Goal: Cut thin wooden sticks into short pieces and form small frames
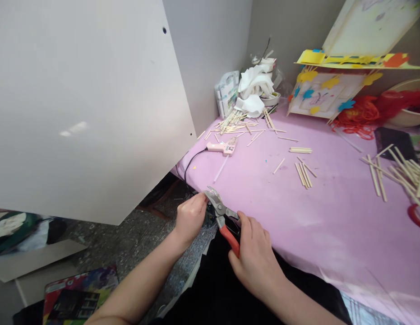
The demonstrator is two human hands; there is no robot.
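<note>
My right hand (255,253) is wrapped round the red handles of a pair of pruning shears (219,207), held over my lap at the table's edge. The shears' jaws point up and left, toward my left hand (192,215). That hand is closed in a pinch right beside the blade; whatever its fingers hold is hidden. Beyond the shears, a pink glue gun (223,146) lies on the table with a clear glue stick (221,169) near its nozzle. Short wooden sticks (302,175) lie in small groups farther right.
A pink cloth covers the table (250,189). A large white panel (88,99) stands at left. Loose sticks (233,122), white tissue (255,83) and a clear case (226,92) sit at the back. A decorated paper house (328,92) and red scissors (416,216) are at right.
</note>
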